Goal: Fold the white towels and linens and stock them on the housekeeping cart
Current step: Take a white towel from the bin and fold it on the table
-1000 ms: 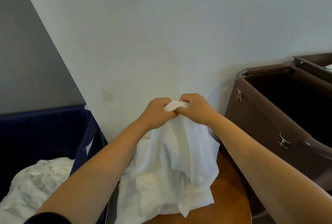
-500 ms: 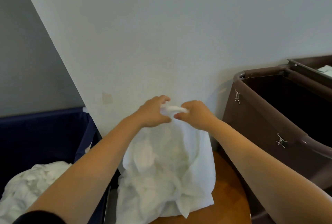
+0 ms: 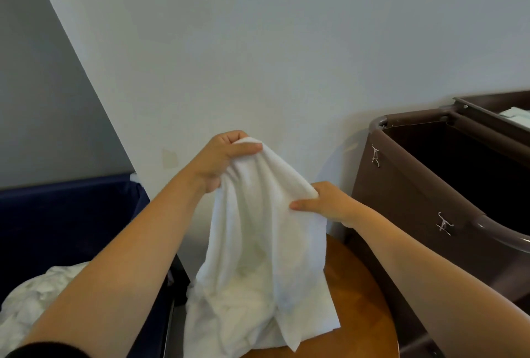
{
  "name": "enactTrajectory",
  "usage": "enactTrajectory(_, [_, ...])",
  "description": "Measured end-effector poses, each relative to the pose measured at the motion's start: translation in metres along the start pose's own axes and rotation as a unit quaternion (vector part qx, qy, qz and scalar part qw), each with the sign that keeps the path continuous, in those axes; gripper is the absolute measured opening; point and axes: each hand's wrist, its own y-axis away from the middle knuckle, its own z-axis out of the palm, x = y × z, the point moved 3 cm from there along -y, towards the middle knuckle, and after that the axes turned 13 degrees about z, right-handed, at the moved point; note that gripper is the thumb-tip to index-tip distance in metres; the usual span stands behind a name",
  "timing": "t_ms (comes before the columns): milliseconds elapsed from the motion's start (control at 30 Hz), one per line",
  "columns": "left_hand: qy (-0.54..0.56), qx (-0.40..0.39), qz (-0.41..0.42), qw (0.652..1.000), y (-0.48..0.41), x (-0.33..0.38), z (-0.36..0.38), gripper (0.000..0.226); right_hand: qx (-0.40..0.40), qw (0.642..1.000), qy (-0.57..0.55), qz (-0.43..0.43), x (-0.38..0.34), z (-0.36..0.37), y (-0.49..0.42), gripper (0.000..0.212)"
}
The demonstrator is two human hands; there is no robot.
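Observation:
A white towel hangs in front of me, its lower part bunched on a round wooden table. My left hand grips the towel's top corner, raised high. My right hand pinches the towel's edge lower down and to the right, thumb on the near side. The brown housekeeping cart stands to the right with its dark bin open. A folded white linen shows at the cart's far top edge.
A navy laundry bin at the left holds a heap of crumpled white linens. A pale wall rises straight ahead behind the table. Metal clips sit on the cart's side.
My hands were together at the towel's top; now the left has risen with the corner and the right has slid down and to the right along the edge, spreading the towel.

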Motion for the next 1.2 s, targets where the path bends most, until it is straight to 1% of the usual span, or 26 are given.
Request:
enactTrajectory(100, [0.023, 0.058, 0.015, 0.998, -0.003, 0.008, -0.011, 0.032, 0.010, 1.000, 0.006, 0.017, 0.011, -0.002, 0.000, 0.047])
enactTrajectory(200, [0.076, 0.117, 0.009, 0.990, -0.004, 0.009, -0.026, 0.031, 0.037, 0.999, -0.021, 0.031, 0.022, -0.011, 0.002, 0.040])
enactTrajectory(267, [0.090, 0.125, 0.000, 0.988, -0.003, 0.008, -0.035, 0.029, 0.056, 0.997, -0.034, 0.042, 0.030, -0.017, 0.003, 0.032])
enactTrajectory(300, [0.079, 0.119, -0.002, 0.990, -0.003, 0.006, -0.038, 0.029, 0.068, 0.996, -0.042, 0.044, 0.033, -0.020, 0.004, 0.030])
enactTrajectory(367, [0.024, 0.093, -0.004, 0.995, -0.001, 0.001, -0.040, 0.025, 0.095, 0.993, -0.058, 0.041, 0.034, -0.024, 0.004, 0.029])
enactTrajectory(400, [-0.006, 0.080, -0.005, 0.997, -0.001, -0.002, -0.038, 0.020, 0.108, 0.991, -0.063, 0.039, 0.033, -0.026, 0.005, 0.027])
enactTrajectory(467, [-0.050, 0.061, -0.011, 0.997, 0.001, -0.006, -0.034, 0.013, 0.130, 0.989, -0.065, 0.031, 0.027, -0.028, 0.007, 0.020])
enactTrajectory(567, [-0.072, 0.066, -0.027, 0.995, 0.002, -0.014, -0.027, 0.015, 0.148, 0.985, -0.088, 0.000, 0.011, -0.030, 0.011, 0.037])
enactTrajectory(633, [-0.083, 0.081, -0.028, 0.993, 0.002, -0.017, -0.025, 0.013, 0.152, 0.983, -0.101, -0.027, -0.003, -0.029, 0.015, 0.040])
enactTrajectory(700, [-0.132, 0.079, -0.014, 0.988, 0.001, -0.020, -0.022, 0.010, 0.161, 0.980, -0.101, -0.053, -0.016, -0.027, 0.019, 0.039])
enactTrajectory(767, [-0.233, 0.039, 0.021, 0.972, -0.001, -0.022, -0.019, 0.010, 0.171, 0.977, -0.100, -0.074, -0.026, -0.023, 0.022, 0.033])
enactTrajectory(800, [-0.290, 0.008, 0.042, 0.956, -0.001, -0.022, -0.015, 0.010, 0.169, 0.977, -0.096, -0.086, -0.032, -0.020, 0.025, 0.026])
enactTrajectory(833, [-0.338, -0.023, 0.062, 0.939, 0.000, -0.022, -0.009, 0.010, 0.158, 0.979, -0.080, -0.102, -0.040, -0.015, 0.029, 0.018])
enactTrajectory(867, [-0.364, -0.055, 0.078, 0.927, 0.001, -0.022, -0.003, 0.011, 0.149, 0.980, -0.048, -0.124, -0.048, -0.009, 0.033, 0.019])
enactTrajectory(933, [-0.360, -0.097, 0.095, 0.923, 0.004, -0.021, 0.010, 0.013, 0.145, 0.972, 0.051, -0.176, -0.066, 0.003, 0.039, 0.030])
enactTrajectory(1000, [-0.331, -0.095, 0.110, 0.932, 0.009, -0.020, 0.017, 0.013, 0.158, 0.959, 0.124, -0.199, -0.078, 0.011, 0.042, 0.027])
enactTrajectory(1067, [-0.286, -0.072, 0.108, 0.949, 0.012, -0.021, 0.015, 0.010, 0.163, 0.955, 0.153, -0.192, -0.081, 0.014, 0.040, 0.023])
enactTrajectory(1133, [-0.241, -0.059, 0.099, 0.964, 0.015, -0.026, 0.011, 0.013, 0.170, 0.952, 0.173, -0.187, -0.080, 0.014, 0.039, 0.023])
enactTrajectory(1200, [-0.226, -0.064, 0.082, 0.968, 0.019, -0.031, 0.009, 0.017, 0.187, 0.954, 0.143, -0.186, -0.082, 0.013, 0.040, 0.022])
